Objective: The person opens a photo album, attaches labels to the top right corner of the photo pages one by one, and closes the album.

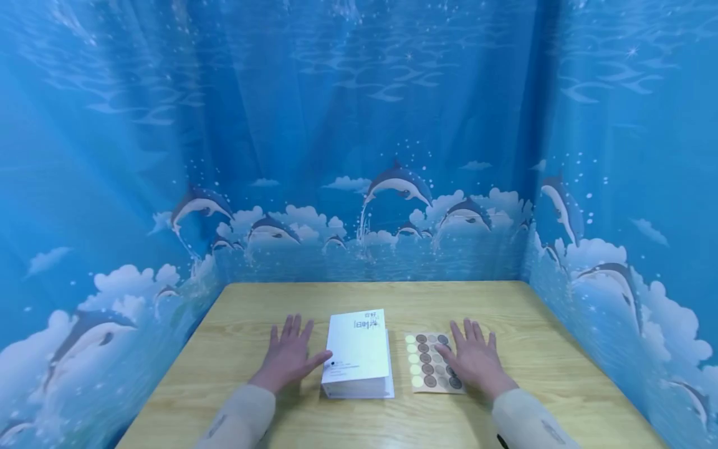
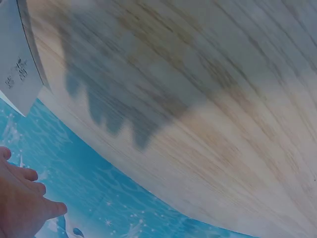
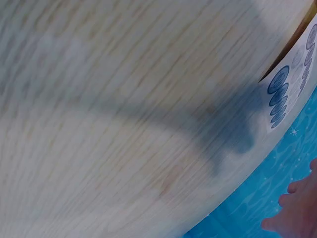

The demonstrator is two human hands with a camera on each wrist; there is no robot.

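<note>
Head view: A thick white book [image 1: 356, 343] is lying on the counter [image 1: 252, 305] at lower centre of the frame, its long axis running nearly vertical. The left hand [image 1: 288, 358] is resting or hovering just left of it, fingers spread, holding nothing; its thumb is pointing at the book's left edge, contact being impossible to tell. The sticker sheet [image 1: 419, 362] is lying right of the book, its long axis also running nearly vertical. The right hand [image 1: 478, 365] is overlapping its right side, fingers spread, gripping nothing. The left hand is lying nearer the book.

Left wrist view: The book is showing at upper left, the left hand at lower left.

Right wrist view: The sheet is showing at upper right, the right hand at lower right.
</note>
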